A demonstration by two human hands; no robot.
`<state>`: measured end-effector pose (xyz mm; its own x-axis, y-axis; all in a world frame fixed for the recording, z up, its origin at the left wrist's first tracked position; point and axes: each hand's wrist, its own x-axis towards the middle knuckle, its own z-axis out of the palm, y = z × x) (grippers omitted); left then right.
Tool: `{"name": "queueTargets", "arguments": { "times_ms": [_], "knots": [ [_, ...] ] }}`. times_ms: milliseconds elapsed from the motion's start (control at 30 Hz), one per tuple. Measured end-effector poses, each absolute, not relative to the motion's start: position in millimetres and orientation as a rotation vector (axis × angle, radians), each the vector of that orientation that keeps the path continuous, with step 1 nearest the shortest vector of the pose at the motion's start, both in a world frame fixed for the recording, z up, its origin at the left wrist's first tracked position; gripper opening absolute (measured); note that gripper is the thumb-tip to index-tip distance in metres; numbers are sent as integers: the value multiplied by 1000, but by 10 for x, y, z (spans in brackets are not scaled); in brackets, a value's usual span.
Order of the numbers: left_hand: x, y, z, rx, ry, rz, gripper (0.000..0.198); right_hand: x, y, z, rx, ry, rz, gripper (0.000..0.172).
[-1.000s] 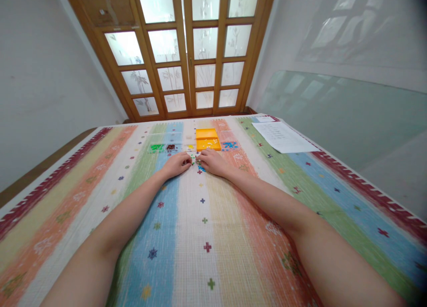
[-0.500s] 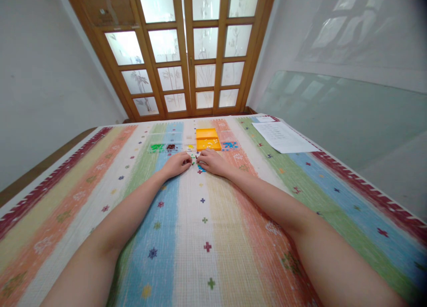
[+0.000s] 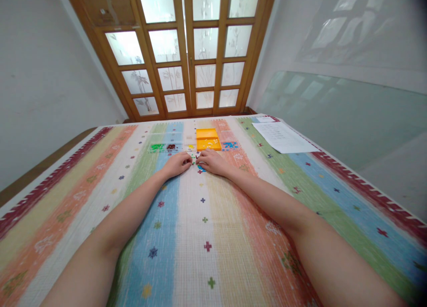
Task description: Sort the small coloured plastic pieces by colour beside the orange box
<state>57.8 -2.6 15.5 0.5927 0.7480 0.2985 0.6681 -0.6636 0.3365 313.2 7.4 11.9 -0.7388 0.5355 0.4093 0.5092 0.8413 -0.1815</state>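
My left hand (image 3: 178, 163) rests low over the cloth with its fingertips curled together in a pinch; whatever lies between them is too small to make out. Just to its right, my right hand (image 3: 212, 161) has its fingers bent down and pressed together, and its grip is hidden. Small blue pieces (image 3: 201, 168) lie under and beside the right fingertips. In the narrow gap between both hands are tiny green bits (image 3: 192, 163). Directly beyond the right hand stands an open orange box (image 3: 209, 148) with small white pieces in it.
Clear lidded boxes stand in a row past my hands, with green pieces (image 3: 157, 147), dark brown pieces (image 3: 171, 147), yellow pieces (image 3: 190, 146) and blue pieces (image 3: 230, 145). A printed sheet (image 3: 283, 138) lies at the far right on the striped tablecloth (image 3: 193, 253).
The right fingertips have shifted very slightly to the left. Otherwise the arms, boxes and pieces look the same.
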Motion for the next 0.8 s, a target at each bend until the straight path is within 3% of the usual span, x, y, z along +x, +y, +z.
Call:
{"name": "queueTargets", "arguments": {
  "times_ms": [433, 800],
  "knots": [
    [584, -45, 174, 2607, 1192, 618, 15, 3179, 113, 140, -926, -2469, 60, 16],
    [571, -31, 166, 2611, 1188, 613, 16, 3538, 542, 29, -1420, -1973, 54, 18]
  ]
}}
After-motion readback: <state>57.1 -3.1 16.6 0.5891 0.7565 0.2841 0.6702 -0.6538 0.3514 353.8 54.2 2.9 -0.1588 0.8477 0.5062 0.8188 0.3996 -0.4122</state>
